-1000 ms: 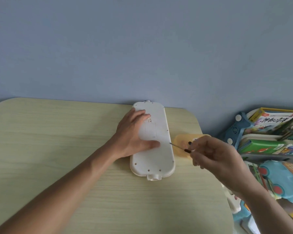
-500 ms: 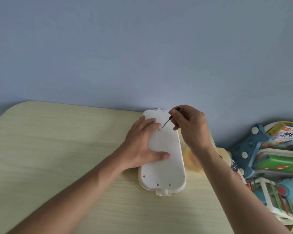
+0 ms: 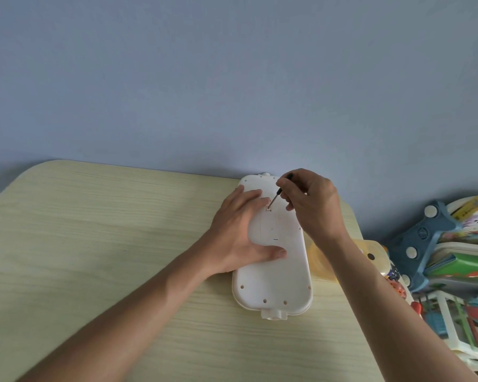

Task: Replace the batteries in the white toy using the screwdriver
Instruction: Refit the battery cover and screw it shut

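Note:
The white toy (image 3: 276, 282) lies face down on the pale wooden table (image 3: 100, 244), its long side running away from me. My left hand (image 3: 240, 232) rests flat on its left half, fingers spread, thumb across the back panel. My right hand (image 3: 312, 205) pinches a small black-handled screwdriver (image 3: 277, 194) above the toy's far end. The thin shaft slants down to the left and its tip sits in the screw recess at the top of the battery cover (image 3: 271, 224). The cover is closed.
A translucent yellow container (image 3: 370, 252) sits on the table just right of the toy, partly behind my right forearm. Off the table's right edge stands a blue and white toy rack (image 3: 436, 244) full of books and colourful toys. A blue wall rises behind the table.
My right hand carried the screwdriver from beside the yellow container up to the toy's far end, and the tip has settled into the screw recess. My left hand kept holding the toy.

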The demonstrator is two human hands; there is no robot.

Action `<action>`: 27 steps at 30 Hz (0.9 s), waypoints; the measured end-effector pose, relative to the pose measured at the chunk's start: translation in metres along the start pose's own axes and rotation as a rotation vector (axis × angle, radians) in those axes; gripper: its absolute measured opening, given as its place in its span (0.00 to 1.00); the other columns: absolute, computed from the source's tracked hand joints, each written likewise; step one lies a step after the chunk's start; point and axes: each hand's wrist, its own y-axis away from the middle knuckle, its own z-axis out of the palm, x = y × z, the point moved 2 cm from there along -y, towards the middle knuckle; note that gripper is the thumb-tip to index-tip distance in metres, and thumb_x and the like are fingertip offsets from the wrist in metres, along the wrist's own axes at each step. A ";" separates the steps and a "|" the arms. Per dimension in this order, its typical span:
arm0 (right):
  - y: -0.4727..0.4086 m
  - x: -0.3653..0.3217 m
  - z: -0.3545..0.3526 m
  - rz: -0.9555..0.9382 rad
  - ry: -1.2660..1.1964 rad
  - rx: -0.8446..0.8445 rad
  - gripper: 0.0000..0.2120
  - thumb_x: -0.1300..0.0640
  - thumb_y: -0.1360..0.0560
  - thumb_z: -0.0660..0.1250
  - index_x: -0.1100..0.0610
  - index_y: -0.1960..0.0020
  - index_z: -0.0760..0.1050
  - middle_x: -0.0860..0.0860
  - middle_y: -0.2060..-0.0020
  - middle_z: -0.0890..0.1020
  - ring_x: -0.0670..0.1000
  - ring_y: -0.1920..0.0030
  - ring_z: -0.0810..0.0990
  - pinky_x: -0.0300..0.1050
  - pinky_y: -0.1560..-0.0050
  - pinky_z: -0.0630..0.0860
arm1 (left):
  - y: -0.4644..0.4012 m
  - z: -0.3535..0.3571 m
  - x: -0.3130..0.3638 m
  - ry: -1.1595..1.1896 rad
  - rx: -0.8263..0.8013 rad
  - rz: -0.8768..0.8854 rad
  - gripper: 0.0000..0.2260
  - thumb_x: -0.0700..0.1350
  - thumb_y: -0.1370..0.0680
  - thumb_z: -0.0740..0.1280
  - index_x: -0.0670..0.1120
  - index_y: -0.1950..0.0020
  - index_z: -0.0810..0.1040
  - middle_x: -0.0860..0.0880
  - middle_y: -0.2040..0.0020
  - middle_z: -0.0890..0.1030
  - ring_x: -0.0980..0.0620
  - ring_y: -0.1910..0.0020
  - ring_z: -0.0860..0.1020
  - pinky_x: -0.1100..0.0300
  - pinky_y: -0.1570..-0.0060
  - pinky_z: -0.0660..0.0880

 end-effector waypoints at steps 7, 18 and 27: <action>-0.001 -0.006 0.002 -0.016 0.013 -0.010 0.10 0.53 0.28 0.75 0.58 0.63 0.81 0.48 0.72 0.81 0.47 0.71 0.76 0.45 0.68 0.75 | -0.012 -0.015 0.006 0.146 0.130 0.002 0.31 0.64 0.31 0.71 0.56 0.30 0.74 0.59 0.30 0.73 0.57 0.26 0.64 0.53 0.26 0.63; -0.003 -0.002 0.006 0.017 -0.050 -0.051 0.13 0.51 0.30 0.77 0.56 0.65 0.78 0.46 0.74 0.78 0.45 0.72 0.72 0.34 0.70 0.68 | -0.048 -0.034 0.034 0.404 0.412 0.081 0.04 0.44 0.29 0.78 0.46 0.59 0.86 0.55 0.64 0.85 0.61 0.64 0.81 0.71 0.62 0.74; -0.001 0.005 0.007 0.069 -0.188 -0.118 0.12 0.58 0.29 0.77 0.64 0.64 0.80 0.53 0.71 0.78 0.47 0.67 0.72 0.43 0.63 0.69 | -0.049 -0.034 0.031 0.444 0.338 0.067 0.09 0.45 0.33 0.81 0.47 0.56 0.86 0.53 0.63 0.85 0.59 0.63 0.82 0.67 0.61 0.77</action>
